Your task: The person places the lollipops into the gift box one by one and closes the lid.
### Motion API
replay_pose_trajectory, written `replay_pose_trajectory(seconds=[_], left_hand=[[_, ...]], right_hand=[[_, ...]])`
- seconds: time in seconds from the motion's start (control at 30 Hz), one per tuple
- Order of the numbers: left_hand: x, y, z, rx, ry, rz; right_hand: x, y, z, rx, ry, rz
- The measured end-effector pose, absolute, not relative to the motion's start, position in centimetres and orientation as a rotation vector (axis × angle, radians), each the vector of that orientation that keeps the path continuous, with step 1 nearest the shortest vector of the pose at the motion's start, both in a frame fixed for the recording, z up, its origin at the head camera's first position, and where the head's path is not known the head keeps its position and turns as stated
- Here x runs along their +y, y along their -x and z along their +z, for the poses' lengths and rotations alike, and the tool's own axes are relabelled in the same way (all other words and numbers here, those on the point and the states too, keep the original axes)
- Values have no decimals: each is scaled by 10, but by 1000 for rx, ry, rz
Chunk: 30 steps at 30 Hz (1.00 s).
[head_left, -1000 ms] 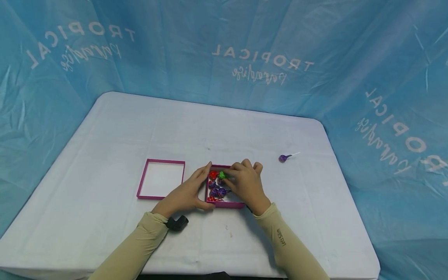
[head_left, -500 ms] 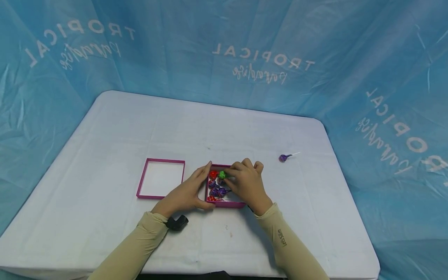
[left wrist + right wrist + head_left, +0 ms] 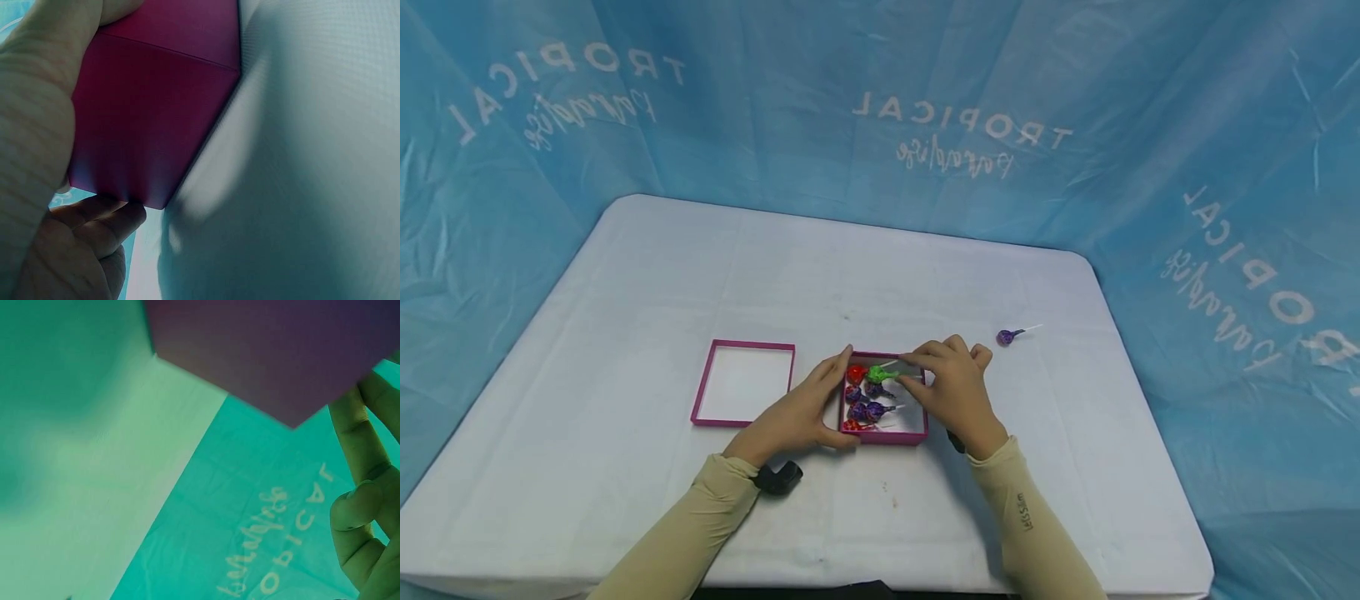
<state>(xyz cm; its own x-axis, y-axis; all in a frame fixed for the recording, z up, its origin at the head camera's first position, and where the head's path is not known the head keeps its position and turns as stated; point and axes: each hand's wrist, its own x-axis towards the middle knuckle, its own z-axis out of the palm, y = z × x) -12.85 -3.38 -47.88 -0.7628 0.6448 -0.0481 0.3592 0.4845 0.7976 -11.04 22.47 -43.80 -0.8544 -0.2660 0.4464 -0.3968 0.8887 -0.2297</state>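
Note:
A magenta square box (image 3: 891,438) sits on the white table, lollipops gathered along its left side. Inside are a green lollipop (image 3: 877,374), a red lollipop (image 3: 856,373) in the far left corner, several purple lollipops (image 3: 877,412) and a red-wrapped one (image 3: 852,425) at the near left. My left hand (image 3: 792,423) grips the box, thumb at the near wall and fingers round the far left corner; the left wrist view shows its outer walls. My right hand (image 3: 958,392) is over the far right rim, thumb and index finger apart beside the green lollipop's stick end.
To the left lies a shallow box lid (image 3: 745,344) with a magenta rim and white inside. A single purple lollipop (image 3: 1006,337) lies on the table (image 3: 880,283) at the right. Blue printed sheeting (image 3: 820,150) hangs around the table's back and sides.
My right hand has drawn back rightward from the green lollipop, its thumb and index finger spread, leaving the lollipop in the box. My left hand stays on the box.

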Motion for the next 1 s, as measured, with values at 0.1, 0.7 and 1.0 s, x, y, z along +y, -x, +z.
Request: replay_pose_trajectory(seconds=[0.1,0.7,1.0], left_hand=[[-34,129,-479,2395,-845,1165],[-33,129,-479,2395,-843,1175],[-33,129,-481,2397,-852,1174]], right_hand=[[231,111,-437,-2642,-474,455],[265,121,-423,-2581,-346,486],[282,128,-425,-2640,-249,559]])
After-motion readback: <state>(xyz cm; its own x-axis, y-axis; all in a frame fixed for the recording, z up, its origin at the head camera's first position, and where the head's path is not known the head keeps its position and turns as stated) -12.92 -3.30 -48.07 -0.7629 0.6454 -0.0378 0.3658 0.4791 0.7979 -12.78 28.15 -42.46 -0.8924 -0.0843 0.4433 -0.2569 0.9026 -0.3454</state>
